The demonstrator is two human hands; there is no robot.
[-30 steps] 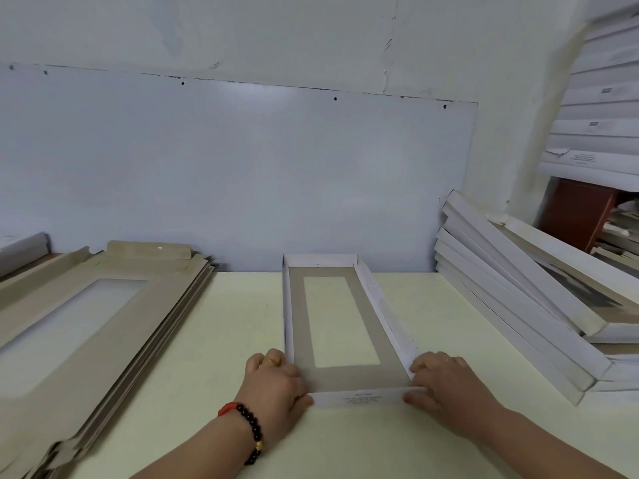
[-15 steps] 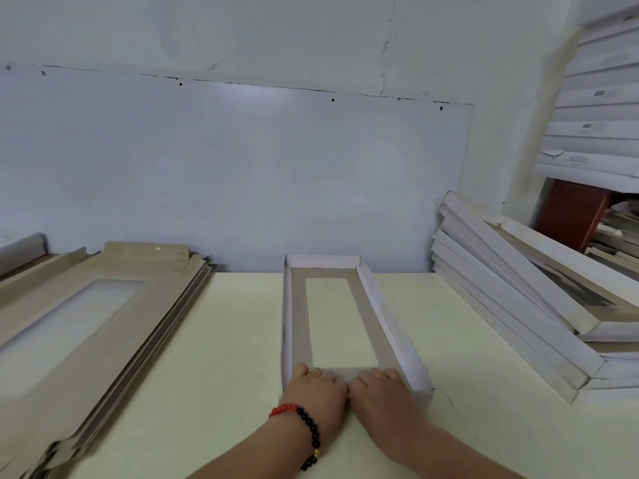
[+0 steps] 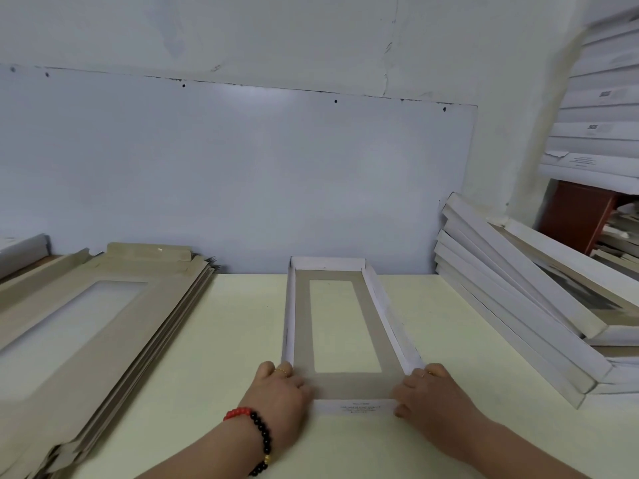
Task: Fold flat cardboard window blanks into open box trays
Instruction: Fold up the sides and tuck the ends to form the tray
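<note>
So, far left I see a stack of flat cardboard blanks (image 3: 79,326), brown side up, window cutouts showing, lying on the pale table (image 3: 214,340) with its far end near the wall. Next, my left hand (image 3: 281,392), beaded bracelet (image 3: 257,433) on that wrist, sits at the near left corner of the half-folded tray (image 3: 342,326); fingers curled over the corner, gripping where the left wall meets the near end. The tray is center of the table, long axis running away from me, far end almost at the wall panel (image 3: 242,174). Left, right and far walls stand up, white outside, brown inside; window cutout shows the table through it. Near end flap (image 3: 356,406) lies flat toward me, small print on it, too blurred to read. My right hand (image 3: 435,395) is at the near right corner, fingers curled around it, thumb down by the flap edge, clamped on the tray. Both hands wear rings. Right of that, a leaning pile of finished white trays (image 3: 525,305) sits on the table edge. More white boxes (image 3: 601,108) are stacked top right, blurred.
</note>
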